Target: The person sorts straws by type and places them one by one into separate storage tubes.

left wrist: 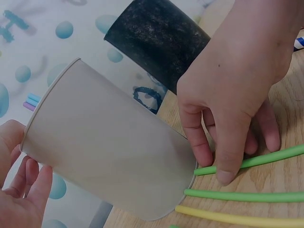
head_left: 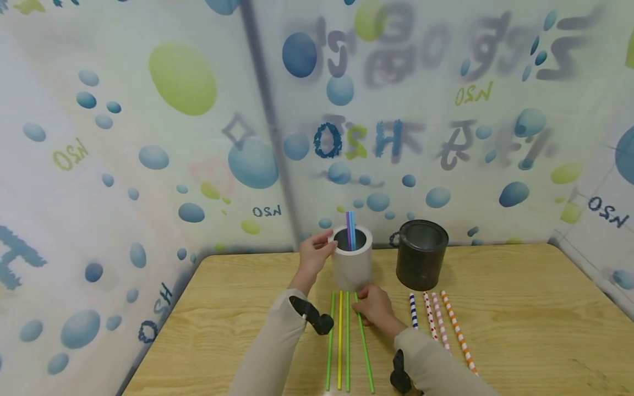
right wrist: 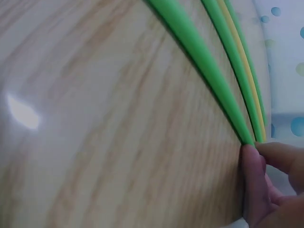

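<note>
A light grey cup [head_left: 353, 270] stands at the back of the table, with purple and blue straws [head_left: 351, 234] upright inside. My left hand [head_left: 314, 258] grips it at the left of its rim; the left wrist view shows the fingers [left wrist: 40, 190] against its side. At the foot of the cup my right hand [head_left: 377, 309] pinches the far end of a green straw [head_left: 365, 352] between thumb and finger. That straw lies on the wood. To its left lie two more green straws [head_left: 348, 346] and a yellow straw [head_left: 340, 346], roughly side by side.
A dark metal bucket [head_left: 421, 261] stands right of the grey cup. In front of it lie several patterned paper straws [head_left: 458, 330], some partly hidden by my right sleeve. Behind the wooden table [head_left: 223, 308] hangs a sheet [head_left: 208, 137] printed with bubbles and letters.
</note>
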`<state>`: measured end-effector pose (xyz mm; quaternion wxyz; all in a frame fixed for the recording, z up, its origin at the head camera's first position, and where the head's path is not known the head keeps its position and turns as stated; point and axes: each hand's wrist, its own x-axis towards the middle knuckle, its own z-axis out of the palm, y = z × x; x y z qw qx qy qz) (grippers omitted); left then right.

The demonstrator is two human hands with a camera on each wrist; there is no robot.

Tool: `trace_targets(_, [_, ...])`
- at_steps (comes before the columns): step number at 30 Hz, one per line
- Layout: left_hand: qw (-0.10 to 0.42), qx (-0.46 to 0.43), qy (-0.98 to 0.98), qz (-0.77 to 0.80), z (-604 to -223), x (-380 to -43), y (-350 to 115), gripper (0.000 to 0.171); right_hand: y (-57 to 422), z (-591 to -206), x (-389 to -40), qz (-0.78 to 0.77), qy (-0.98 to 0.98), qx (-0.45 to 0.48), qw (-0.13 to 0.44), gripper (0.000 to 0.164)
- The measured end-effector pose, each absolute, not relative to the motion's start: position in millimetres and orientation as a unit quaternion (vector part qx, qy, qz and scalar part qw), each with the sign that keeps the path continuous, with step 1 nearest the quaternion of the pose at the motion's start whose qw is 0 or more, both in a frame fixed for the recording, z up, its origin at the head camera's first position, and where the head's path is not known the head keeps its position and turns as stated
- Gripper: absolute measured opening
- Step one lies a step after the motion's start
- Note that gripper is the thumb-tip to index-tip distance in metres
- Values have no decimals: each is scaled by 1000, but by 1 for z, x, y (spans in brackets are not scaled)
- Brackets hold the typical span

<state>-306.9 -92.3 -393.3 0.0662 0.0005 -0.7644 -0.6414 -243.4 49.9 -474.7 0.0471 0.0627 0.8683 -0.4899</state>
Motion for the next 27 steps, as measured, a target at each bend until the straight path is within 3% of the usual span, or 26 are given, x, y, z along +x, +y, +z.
trace_targets(15, [69, 2, -765, -641, -395, -309, -93, 32, 50, -469, -244, -476, 877, 20, 60, 14])
trace_targets(24, [66, 0, -763, -643, -395, -309, -94, 33, 51, -469, -245, -473, 879, 18, 62, 28])
trace_targets(27, [64, 1, -762, -644, -395, -309, -93, 33, 54, -471, -246, -493, 866, 32, 79, 19])
